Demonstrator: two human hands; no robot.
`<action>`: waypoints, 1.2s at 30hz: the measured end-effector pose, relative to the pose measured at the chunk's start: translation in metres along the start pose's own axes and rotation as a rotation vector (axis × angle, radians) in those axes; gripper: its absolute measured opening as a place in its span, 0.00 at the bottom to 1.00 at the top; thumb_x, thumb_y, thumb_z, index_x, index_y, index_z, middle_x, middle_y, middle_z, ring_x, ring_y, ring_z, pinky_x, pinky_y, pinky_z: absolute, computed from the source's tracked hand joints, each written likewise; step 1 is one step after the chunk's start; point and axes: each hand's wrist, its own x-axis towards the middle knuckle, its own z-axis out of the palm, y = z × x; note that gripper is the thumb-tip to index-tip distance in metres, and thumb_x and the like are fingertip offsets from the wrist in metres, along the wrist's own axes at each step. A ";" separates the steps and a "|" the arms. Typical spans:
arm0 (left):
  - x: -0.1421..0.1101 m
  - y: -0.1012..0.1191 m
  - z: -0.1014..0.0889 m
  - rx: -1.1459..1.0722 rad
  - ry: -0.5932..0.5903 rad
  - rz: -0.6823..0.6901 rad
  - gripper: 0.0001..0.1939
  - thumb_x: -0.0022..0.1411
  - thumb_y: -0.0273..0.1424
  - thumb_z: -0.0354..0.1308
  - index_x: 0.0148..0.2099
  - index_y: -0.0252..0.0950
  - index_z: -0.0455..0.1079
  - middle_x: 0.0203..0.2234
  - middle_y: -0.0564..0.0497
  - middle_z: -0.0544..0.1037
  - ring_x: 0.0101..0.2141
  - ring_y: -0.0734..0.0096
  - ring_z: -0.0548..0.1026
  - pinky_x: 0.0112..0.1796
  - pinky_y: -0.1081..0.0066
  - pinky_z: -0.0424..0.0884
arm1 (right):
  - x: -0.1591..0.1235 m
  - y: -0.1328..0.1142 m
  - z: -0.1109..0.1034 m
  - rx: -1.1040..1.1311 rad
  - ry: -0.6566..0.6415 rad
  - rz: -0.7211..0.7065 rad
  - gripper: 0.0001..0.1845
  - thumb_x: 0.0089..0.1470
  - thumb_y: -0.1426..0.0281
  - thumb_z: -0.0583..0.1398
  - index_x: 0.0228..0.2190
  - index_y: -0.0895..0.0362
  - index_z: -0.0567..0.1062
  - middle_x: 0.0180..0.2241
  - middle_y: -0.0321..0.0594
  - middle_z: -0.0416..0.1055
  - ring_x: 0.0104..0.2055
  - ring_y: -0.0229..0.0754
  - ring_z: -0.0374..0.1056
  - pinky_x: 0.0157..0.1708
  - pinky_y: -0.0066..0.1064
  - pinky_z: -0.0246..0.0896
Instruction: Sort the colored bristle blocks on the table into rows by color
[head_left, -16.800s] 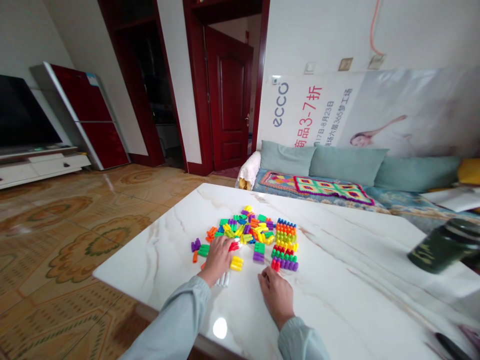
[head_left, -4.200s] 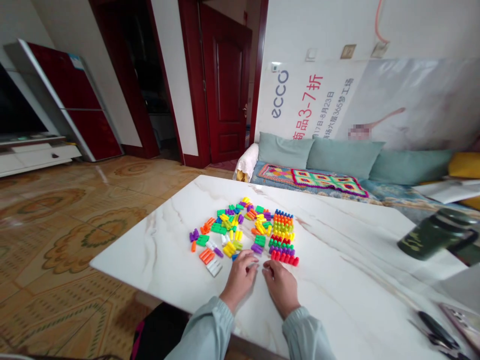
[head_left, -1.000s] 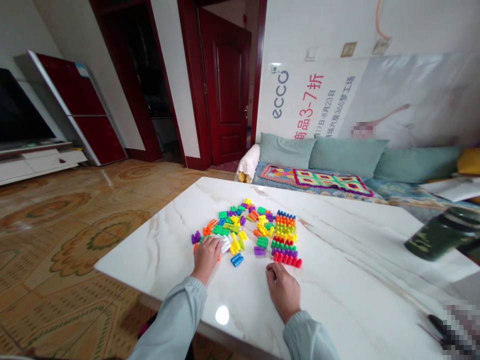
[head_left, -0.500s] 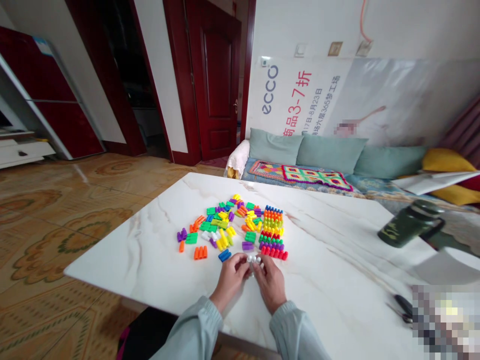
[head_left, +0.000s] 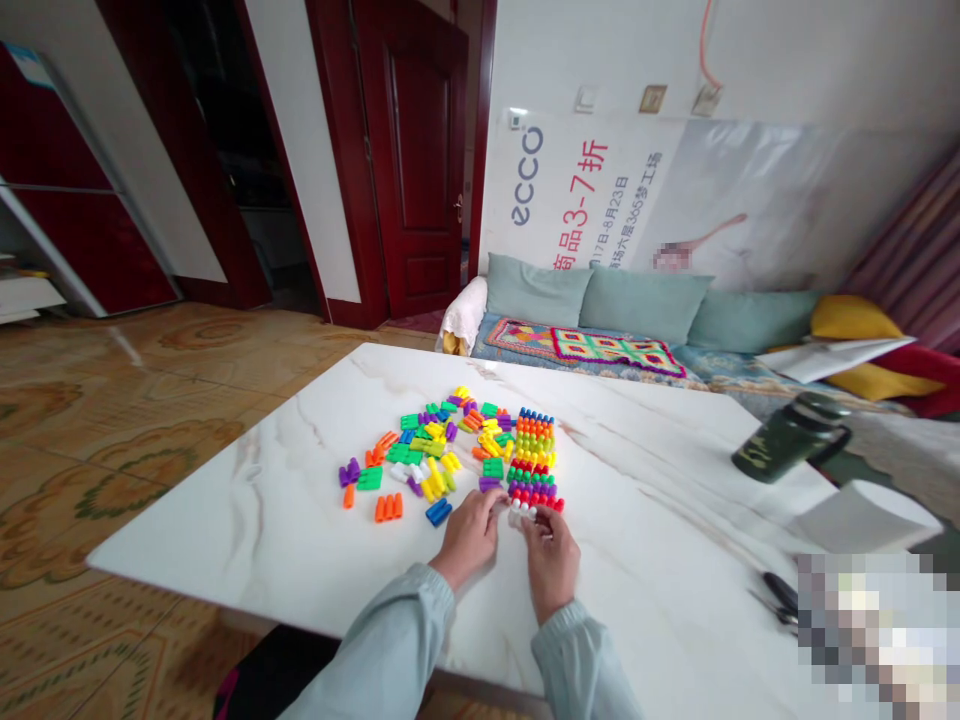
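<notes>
A short row of white plastic peg blocks (head_left: 523, 511) sits between my two hands, at the near end of the sorted rows. My left hand (head_left: 471, 535) pinches its left end, thumb and fingers together. At the other end the closed fingers of my right hand (head_left: 553, 560) grip it. Just beyond lie the red peg row (head_left: 541, 503), then purple, green, dark red, yellow, orange and blue rows, packed side by side. Loose peg blocks are scattered to the left, among them an orange block (head_left: 389, 508) and a blue block (head_left: 439, 512).
Everything rests on a white marbled table (head_left: 262, 510). A dark green flask (head_left: 787, 437) lies at the right, with white paper (head_left: 866, 515) and a dark-handled tool (head_left: 781, 595) nearer. Behind the table stands a sofa with cushions (head_left: 645, 303).
My hands have carried the white blocks forward and right, up to the near red row. The view has shifted slightly to the right.
</notes>
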 end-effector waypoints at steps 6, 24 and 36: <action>0.001 -0.003 0.003 0.017 -0.009 0.034 0.26 0.58 0.17 0.47 0.55 0.42 0.65 0.44 0.48 0.76 0.47 0.63 0.72 0.47 0.64 0.70 | 0.001 0.004 0.003 -0.080 -0.034 -0.032 0.15 0.51 0.59 0.58 0.35 0.57 0.75 0.32 0.42 0.77 0.29 0.41 0.70 0.33 0.32 0.67; -0.004 0.000 0.001 -0.157 0.092 -0.003 0.25 0.54 0.15 0.48 0.51 0.39 0.68 0.43 0.47 0.76 0.46 0.65 0.74 0.49 0.63 0.70 | 0.006 -0.001 0.001 -0.147 -0.056 -0.095 0.17 0.53 0.56 0.56 0.34 0.56 0.75 0.31 0.43 0.75 0.29 0.42 0.71 0.33 0.33 0.67; -0.010 0.000 -0.014 -0.339 0.271 -0.128 0.15 0.61 0.22 0.48 0.44 0.37 0.73 0.39 0.47 0.80 0.41 0.65 0.77 0.43 0.64 0.73 | 0.000 -0.011 -0.003 -0.135 0.039 -0.119 0.22 0.56 0.49 0.55 0.30 0.56 0.71 0.26 0.38 0.70 0.22 0.37 0.63 0.25 0.28 0.61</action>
